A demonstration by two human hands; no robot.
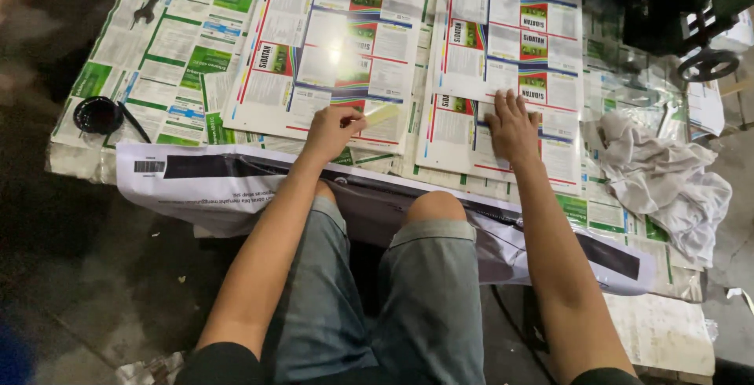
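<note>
Just right of the left hand (334, 130), a pale yellow strip (382, 113) is pinched in its grip, pointing toward the right hand (512, 127), pressed flat, fingers spread, on a printed sheet (503, 55).

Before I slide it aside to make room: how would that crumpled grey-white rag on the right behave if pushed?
The rag would probably bunch and fold rather than slide whole, since it lies in soft creases. It looks light and floppy, so lifting one corner would likely let the rest drape. On the glossy printed sheets it may slip easily.
</note>
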